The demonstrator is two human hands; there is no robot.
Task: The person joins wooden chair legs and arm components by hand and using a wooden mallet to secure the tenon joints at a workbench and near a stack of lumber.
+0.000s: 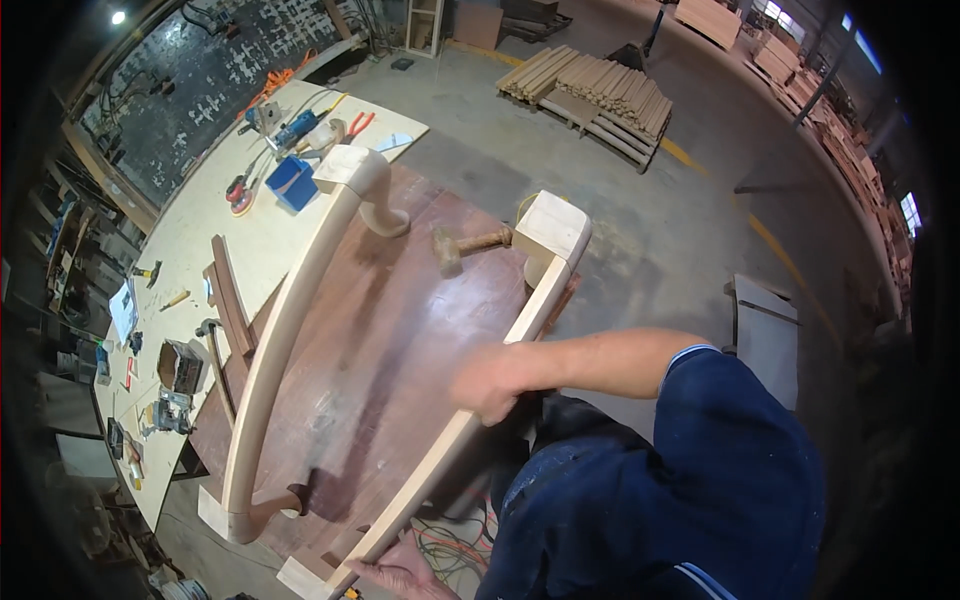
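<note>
Right hand (pixel 490 382): on the mid-length of a straight pale wooden rail (pixel 413 490), at the near edge of the worktop (pixel 200 222). Hand motion-blurred; looks bunched, but cannot tell whether the fingers are closed round the wood or only pressing on it.

Left hand (pixel 400 572): at the rail's left end, one digit lying against its edge. Remaining fingers partly hidden; cannot tell whether they grip.

Straight rail: runs left to right in front of the person's dark blue shirt (pixel 690 480), over a red-brown panel (pixel 400 330). A thick rounded block (pixel 556 228) at its right end; a smaller pale block at its left end.

Second piece: a curved pale rail (pixel 270 370), on the far side of the panel, apart from the straight one and roughly parallel to it. Curved feet at both ends point toward the near side.

Mallet (pixel 485 241): lies on the panel between the two pieces, toward the right, its handle end close to the rounded block.

Far side of worktop: claw hammer (pixel 210 328) and dark curved strips (pixel 232 300) beyond the curved rail; open box (pixel 180 366) to the left; blue bin (pixel 292 183) and red sander (pixel 240 194) to the right.

Floor, right: pallet (pixel 605 133) stacked with wooden sticks (pixel 600 85).
</note>
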